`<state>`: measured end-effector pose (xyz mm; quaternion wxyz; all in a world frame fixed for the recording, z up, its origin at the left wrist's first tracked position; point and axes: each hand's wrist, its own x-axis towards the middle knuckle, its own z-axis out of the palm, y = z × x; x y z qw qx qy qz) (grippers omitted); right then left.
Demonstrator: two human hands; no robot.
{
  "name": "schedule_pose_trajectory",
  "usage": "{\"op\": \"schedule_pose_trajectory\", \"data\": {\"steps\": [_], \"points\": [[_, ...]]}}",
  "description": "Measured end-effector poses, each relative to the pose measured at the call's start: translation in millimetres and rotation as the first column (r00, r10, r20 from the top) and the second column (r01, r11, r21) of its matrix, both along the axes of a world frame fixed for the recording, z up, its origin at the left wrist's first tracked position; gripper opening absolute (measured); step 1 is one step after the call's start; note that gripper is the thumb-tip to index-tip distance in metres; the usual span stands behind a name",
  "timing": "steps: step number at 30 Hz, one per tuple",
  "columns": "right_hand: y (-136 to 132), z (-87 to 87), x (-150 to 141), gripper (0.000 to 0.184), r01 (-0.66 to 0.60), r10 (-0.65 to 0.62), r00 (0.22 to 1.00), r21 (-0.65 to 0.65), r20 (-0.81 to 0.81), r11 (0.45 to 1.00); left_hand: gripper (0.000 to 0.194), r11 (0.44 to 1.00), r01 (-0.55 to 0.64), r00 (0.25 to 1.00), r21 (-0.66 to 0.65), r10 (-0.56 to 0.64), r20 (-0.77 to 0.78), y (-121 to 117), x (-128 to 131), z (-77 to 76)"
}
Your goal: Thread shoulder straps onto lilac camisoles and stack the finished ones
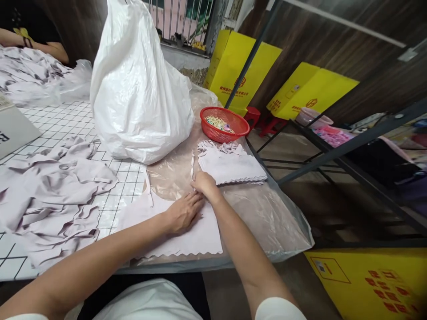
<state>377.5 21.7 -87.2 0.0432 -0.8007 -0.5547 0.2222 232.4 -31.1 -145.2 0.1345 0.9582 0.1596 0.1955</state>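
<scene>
A pale lilac cloth piece (196,235) with zigzag-cut edges lies flat on the table in front of me. My left hand (182,213) rests on it, palm down, fingers stretched out. My right hand (204,183) is closed in a pinch at the cloth's far corner, gripping its edge. Just beyond my right hand sits a neat stack of the same cut cloth pieces (231,166). To the left lies a heap of lilac fabric strips and offcuts (53,191).
A big white plastic bag (136,84) stands at the table's middle. A red basket (224,124) with small coloured items sits behind the stack. Clear plastic sheeting (276,218) drapes over the table's right edge. Another person's arm (36,44) is at far left. Yellow boxes (310,91) stand behind.
</scene>
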Motion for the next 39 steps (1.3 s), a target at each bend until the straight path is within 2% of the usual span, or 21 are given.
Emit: {"op": "schedule_pose_trajectory", "data": {"steps": [3,7,11,13,15,17,19,21,23,24,25,27,28,30,32,35,39], "points": [[-0.5,-6.3,2.7,0.007,0.016,-0.011,0.995,0.055,-0.099,0.998,0.05,0.999,0.036,0.999,0.009,-0.036,-0.001,7.5,13.6,-6.7],[-4.8,-8.5,13.6,0.016,0.045,-0.002,0.933,0.11,-0.361,0.993,0.058,0.999,0.042,0.999,0.001,-0.042,-0.032,12.5,10.1,-13.9],[-10.5,6.2,25.6,0.022,0.085,0.035,0.794,0.168,-0.607,0.982,0.058,0.999,0.041,0.997,-0.034,-0.043,-0.062,13.1,8.8,-17.4],[-18.4,22.8,33.1,0.028,0.108,0.114,0.671,0.249,-0.733,0.963,0.058,0.998,0.037,0.997,-0.045,-0.04,-0.07,13.2,9.2,-17.9],[-33.8,41.7,39.3,0.033,0.098,0.239,0.563,0.352,-0.791,0.931,0.059,0.998,0.034,0.997,-0.055,-0.037,-0.067,13.4,9.2,-17.8],[-57.2,57.2,42.0,0.031,0.015,0.342,0.555,0.42,-0.759,0.908,0.058,0.997,0.034,0.997,-0.064,-0.038,-0.061,13.6,8.7,-17.5],[-85.9,64.3,41.6,0.026,-0.191,0.431,0.559,0.396,-0.708,0.898,0.057,0.997,0.036,0.997,-0.066,-0.04,-0.059,13.7,8.0,-17.6],[-114.6,61.6,40.7,0.027,-0.448,0.516,0.495,0.303,-0.699,0.841,0.058,0.997,0.037,0.997,-0.063,-0.042,-0.066,14.0,7.1,-17.8],[-137.3,51.7,42.1,0.04,-0.588,0.536,0.45,0.216,-0.714,0.78,0.059,0.997,0.045,0.995,-0.06,-0.049,-0.082,14.4,6.2,-17.6],[-144.9,45.1,43.8,0.048,-0.583,0.516,0.468,0.188,-0.717,0.79,0.059,0.997,0.05,0.994,-0.06,-0.055,-0.089,14.6,5.9,-17.2],[-149.4,38.1,45.9,0.051,-0.529,0.474,0.514,0.171,-0.715,0.831,0.059,0.997,0.057,0.994,-0.06,-0.062,-0.092,14.7,5.6,-16.5],[-148.9,23.2,49.6,0.046,-0.315,0.328,0.63,0.155,-0.703,0.936,0.059,0.996,0.063,0.994,-0.059,-0.068,-0.086,14.9,5.2,-14.6],[-144.5,15.7,50.5,0.043,-0.184,0.237,0.677,0.152,-0.696,0.971,0.059,0.996,0.063,0.995,-0.058,-0.067,-0.08,15.0,5.1,-13.6],[-130.3,0.5,49.7,0.042,0.022,0.078,0.739,0.14,-0.669,0.99,0.059,0.996,0.062,0.996,-0.058,-0.065,-0.068,15.2,5.1,-12.0],[-115.1,-13.2,45.6,0.045,0.09,0.007,0.772,0.12,-0.636,0.989,0.062,0.996,0.063,0.996,-0.066,-0.067,-0.061,15.6,5.1,-11.2],[-102.8,-25.6,37.6,0.048,0.051,0.022,0.746,0.091,-0.666,0.995,0.066,0.994,0.067,0.995,-0.084,-0.073,-0.068,16.3,5.0,-11.3],[-113.9,-21.6,33.9,0.045,-0.003,0.048,0.592,0.057,-0.805,0.998,0.067,0.993,0.054,0.995,-0.109,-0.063,-0.081,16.9,4.8,-13.9]]}}
